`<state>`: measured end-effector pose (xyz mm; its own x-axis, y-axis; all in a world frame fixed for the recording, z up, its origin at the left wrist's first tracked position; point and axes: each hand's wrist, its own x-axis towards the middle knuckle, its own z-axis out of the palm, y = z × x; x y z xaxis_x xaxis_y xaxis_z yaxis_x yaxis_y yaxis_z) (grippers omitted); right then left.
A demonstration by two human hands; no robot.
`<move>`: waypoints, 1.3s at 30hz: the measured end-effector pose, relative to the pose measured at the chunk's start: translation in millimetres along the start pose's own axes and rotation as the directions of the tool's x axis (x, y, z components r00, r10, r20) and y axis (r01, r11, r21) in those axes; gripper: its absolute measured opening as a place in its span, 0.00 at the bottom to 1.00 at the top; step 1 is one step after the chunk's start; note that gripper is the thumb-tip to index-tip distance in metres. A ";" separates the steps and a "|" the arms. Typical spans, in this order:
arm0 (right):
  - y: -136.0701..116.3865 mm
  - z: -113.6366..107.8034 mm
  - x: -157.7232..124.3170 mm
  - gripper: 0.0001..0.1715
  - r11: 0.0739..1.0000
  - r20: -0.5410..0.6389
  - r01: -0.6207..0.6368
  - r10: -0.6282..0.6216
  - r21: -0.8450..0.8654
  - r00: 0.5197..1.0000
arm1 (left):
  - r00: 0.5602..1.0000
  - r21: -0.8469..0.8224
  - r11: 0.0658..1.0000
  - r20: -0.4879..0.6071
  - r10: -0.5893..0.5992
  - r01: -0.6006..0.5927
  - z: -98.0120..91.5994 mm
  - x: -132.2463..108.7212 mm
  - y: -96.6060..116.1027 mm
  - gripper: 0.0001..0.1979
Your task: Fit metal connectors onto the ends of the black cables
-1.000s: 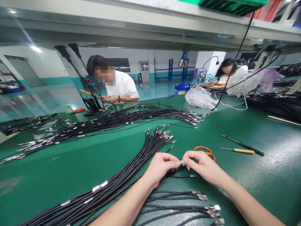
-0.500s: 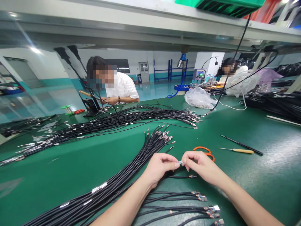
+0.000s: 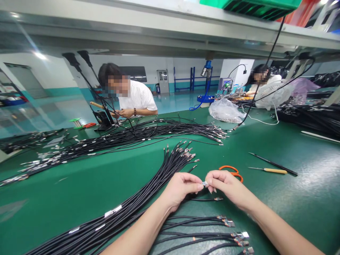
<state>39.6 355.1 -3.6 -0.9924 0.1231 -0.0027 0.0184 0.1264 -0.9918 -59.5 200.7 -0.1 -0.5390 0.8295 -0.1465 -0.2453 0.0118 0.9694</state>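
Left hand and right hand pinch a small metal terminal between them, beside black crimped wires and orange-handled scissors on the green tabletop.

Near: 2 hands, 1 tiny metal terminal betw them, 1 orange-handled scissors, 1 wood-handled awl, 1 slim dark tool. Approx 3 black cable bundles on table. Far: 1 clear plastic bag, 2 co-workers: 1 left, 1 right.

glossy bench mat, shiny metal terminal
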 end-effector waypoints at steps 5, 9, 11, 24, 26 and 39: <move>5.2 0.8 -0.1 0.14 0.995 -0.005 -0.018 0.018 0.095 1.000 | 1.000 0.045 0.999 0.017 -0.004 0.003 -0.2 0.2 -0.2 0.11; 6.1 2.1 0.1 0.14 0.987 0.001 -0.034 0.034 0.159 0.999 | 1.000 0.051 0.999 0.017 -0.012 0.011 0.0 -0.2 0.3 0.12; 5.5 3.2 0.4 0.14 0.982 0.019 -0.038 0.035 0.184 0.999 | 1.000 0.047 0.999 0.008 -0.015 0.015 0.4 -0.8 1.2 0.12; 0.2 2.2 -1.3 0.13 1.000 0.015 -0.002 0.002 0.013 1.000 | 1.000 0.024 1.000 0.004 0.000 0.000 -1.1 0.2 -3.0 0.11; -4.2 3.3 -2.7 0.11 0.991 -0.022 0.041 -0.044 -0.129 0.999 | 1.000 0.017 1.000 -0.004 0.005 -0.005 -0.8 0.3 -4.1 0.11; -12.8 3.7 -5.9 0.10 0.927 -0.015 0.122 -0.136 -0.355 0.991 | 1.000 -0.002 1.000 -0.017 0.001 -0.001 1.5 0.2 -2.1 0.05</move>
<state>44.8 349.1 8.7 -0.9837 0.1196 0.1340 -0.0606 0.4811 -0.8746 -57.9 201.6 -1.9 -0.5526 0.8201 -0.1486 -0.2460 0.0098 0.9692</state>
